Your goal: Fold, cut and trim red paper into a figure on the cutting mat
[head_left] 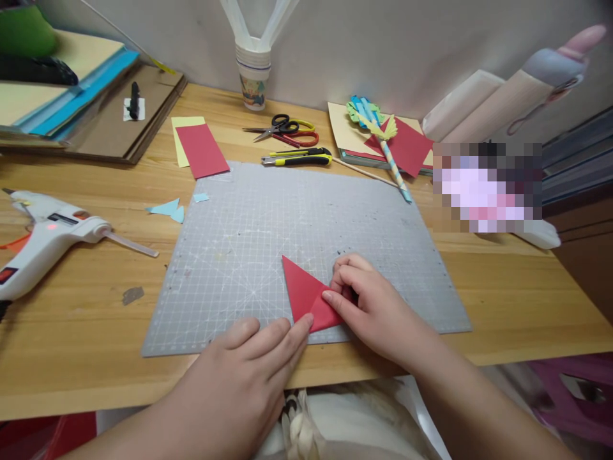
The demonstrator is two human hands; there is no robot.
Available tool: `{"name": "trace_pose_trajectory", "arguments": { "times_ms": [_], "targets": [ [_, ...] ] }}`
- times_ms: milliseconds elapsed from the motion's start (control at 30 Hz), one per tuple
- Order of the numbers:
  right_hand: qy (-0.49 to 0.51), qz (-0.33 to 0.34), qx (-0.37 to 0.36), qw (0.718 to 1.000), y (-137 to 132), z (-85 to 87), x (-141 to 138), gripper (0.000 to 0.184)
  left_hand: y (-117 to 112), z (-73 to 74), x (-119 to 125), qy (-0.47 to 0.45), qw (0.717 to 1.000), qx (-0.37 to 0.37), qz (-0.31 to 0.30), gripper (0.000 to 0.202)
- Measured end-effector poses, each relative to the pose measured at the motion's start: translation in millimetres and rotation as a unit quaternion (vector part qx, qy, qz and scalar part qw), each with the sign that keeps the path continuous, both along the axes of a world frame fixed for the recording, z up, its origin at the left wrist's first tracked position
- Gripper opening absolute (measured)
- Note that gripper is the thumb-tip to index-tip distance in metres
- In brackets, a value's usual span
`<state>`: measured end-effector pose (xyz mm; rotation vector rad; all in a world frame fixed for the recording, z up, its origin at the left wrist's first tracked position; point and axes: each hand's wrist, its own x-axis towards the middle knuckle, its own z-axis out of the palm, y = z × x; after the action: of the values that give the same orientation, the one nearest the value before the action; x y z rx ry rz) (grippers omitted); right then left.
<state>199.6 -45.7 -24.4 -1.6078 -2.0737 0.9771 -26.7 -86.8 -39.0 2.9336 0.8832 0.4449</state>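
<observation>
From my head camera, a folded red paper (301,291) lies just inside the near edge of the gray cutting mat (230,255), its sharp tip aimed toward 11 o'clock. Taking that paper as the clock's centre, my left hand (253,367) comes in from 7 o'clock, fingers stretched out and side by side, the index fingertip pressing its lower edge. My right hand (371,303), at 3 o'clock, grips the other side, thumb laid over the fold and the remaining fingers curled in.

A narrow strip of bare wood runs along 6 o'clock, between the mat and the front edge of the table (502,287). The widest free room is on the mat itself, sweeping from 9 o'clock round to 1.

Beyond its far edge, at 12 o'clock, lie a yellow-and-black utility knife (297,157) and scissors (275,131). At 11, a red sheet (201,150) meets the mat's far-left corner. Light-blue scraps (166,207) sit outside the left edge at 10 o'clock, with a white glue gun (62,223) farther out between 9 and 10. Toward 1 o'clock, a striped paper stalk (391,160) reaches over the far-right corner, taking up that end.
</observation>
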Motion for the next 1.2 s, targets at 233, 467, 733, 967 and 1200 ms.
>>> {"name": "trace_pose_trajectory", "arguments": {
  "times_ms": [233, 467, 733, 967, 1200],
  "targets": [
    [0.017, -0.020, 0.013, 1.000, 2, -5.2, -2, 0.023, 5, 2.4, -1, 0.046, 0.998, -0.013, -0.035, 0.042],
    [0.009, -0.021, -0.004, 1.000, 4, -4.2, -3, 0.024, 7, 4.7, -3, 0.078, 0.994, -0.051, -0.062, 0.051],
    [-0.009, -0.038, 0.113, 0.993, -6, -4.6, -4, 0.012, 10, 5.8, 3, 0.068, 0.993, -0.073, -0.061, 0.056],
    [-0.050, 0.082, 0.183, 0.978, -71, -1.2, -7, 0.040, 12, 5.7, 2, 0.051, 0.994, -0.058, -0.072, 0.052],
    [-0.174, 0.108, 0.128, 0.970, -78, -2.3, -21, 0.048, 14, 4.2, 4, 0.053, 0.995, -0.040, -0.076, 0.053]
  ]
}}
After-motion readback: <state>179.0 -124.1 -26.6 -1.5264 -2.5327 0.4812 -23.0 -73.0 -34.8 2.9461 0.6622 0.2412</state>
